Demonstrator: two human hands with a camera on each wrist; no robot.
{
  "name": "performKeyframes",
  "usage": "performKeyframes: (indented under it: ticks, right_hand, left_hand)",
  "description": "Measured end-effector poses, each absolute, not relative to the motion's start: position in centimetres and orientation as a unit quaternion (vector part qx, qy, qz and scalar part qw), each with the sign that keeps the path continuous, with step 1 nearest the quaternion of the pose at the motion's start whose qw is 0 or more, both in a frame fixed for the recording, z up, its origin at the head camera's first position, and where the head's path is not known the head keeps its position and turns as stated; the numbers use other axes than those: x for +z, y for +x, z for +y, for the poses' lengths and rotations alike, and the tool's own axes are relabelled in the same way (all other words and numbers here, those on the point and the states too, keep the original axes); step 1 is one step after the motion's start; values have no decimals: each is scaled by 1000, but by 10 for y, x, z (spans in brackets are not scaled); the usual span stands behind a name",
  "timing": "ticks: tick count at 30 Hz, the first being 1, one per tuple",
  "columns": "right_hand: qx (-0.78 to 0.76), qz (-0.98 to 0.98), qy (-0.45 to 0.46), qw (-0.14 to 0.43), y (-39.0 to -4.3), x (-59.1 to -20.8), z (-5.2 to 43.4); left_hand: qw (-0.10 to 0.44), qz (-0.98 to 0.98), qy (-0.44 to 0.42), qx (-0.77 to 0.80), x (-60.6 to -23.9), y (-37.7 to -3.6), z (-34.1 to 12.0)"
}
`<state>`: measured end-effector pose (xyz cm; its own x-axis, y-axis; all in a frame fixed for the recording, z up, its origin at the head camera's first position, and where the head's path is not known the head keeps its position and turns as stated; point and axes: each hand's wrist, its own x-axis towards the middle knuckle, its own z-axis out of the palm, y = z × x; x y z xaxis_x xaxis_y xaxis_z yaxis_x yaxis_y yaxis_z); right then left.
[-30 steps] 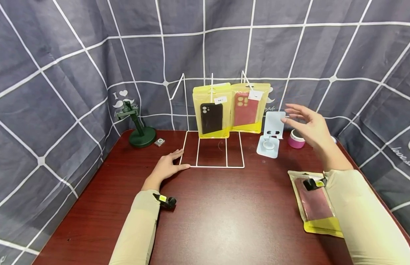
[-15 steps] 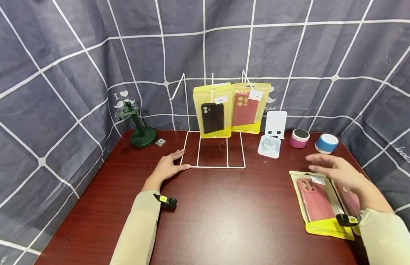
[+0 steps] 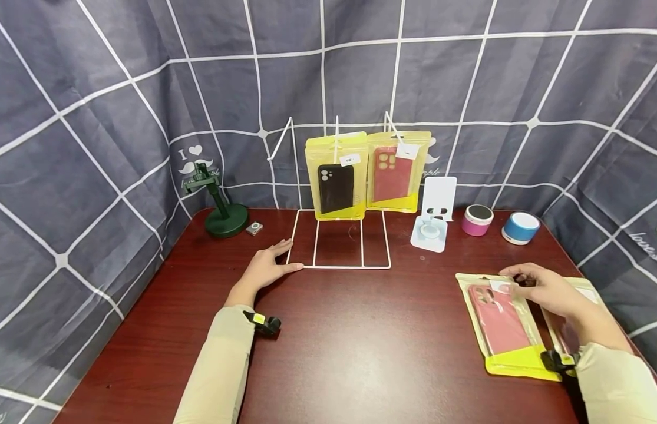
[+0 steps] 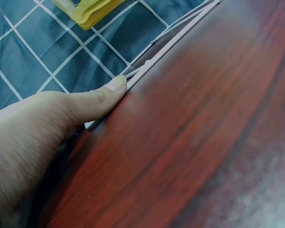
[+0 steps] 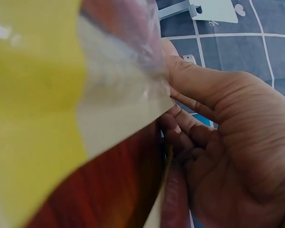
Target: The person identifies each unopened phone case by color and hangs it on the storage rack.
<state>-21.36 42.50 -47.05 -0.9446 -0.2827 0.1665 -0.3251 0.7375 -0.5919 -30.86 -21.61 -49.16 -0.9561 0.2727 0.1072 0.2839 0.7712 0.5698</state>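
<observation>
My left hand (image 3: 266,271) lies at the front left corner of a white wire display rack (image 3: 349,267), its thumb touching the front bar in the left wrist view. My right hand (image 3: 553,292) pinches the edge of a yellow-edged plastic packet with a pink phone case (image 3: 500,321) at the table's right. Thumb and fingertips meet on the packet (image 5: 123,85) in the right wrist view. Partly under that hand lies a second packaged phone case (image 3: 588,288). On the rack's hooks hang a packaged black phone case (image 3: 336,188) and a packaged pink phone case (image 3: 392,176).
Behind the right hand stand a white phone stand (image 3: 438,200), a purple speaker (image 3: 477,221) and a blue speaker (image 3: 521,228). At the left are a dark green stand (image 3: 225,219) and a small silver device (image 3: 254,228). A grid-patterned curtain (image 3: 217,94) surrounds the table.
My right hand has come down from beside the phone stand to the front packet and now pinches it. The left hand has stayed at the rack's corner.
</observation>
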Motion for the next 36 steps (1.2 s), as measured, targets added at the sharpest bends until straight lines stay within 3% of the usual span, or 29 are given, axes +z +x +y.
performKeyframes:
  ticks: [6, 14, 21, 36]
  right_hand:
    - [307, -936, 162, 49, -213, -469, 421]
    - [278, -954, 115, 15, -214, -467, 417]
    - [255, -956, 134, 59, -217, -471, 417]
    - [371, -922, 110, 20, -210, -463, 418]
  left_hand:
    - [13, -940, -149, -307, -492, -310, -215]
    - [15, -940, -150, -305, -493, -310, -216]
    - [19, -942, -153, -299, -494, -309, -216]
    - [15, -940, -153, -306, -491, -306, -215]
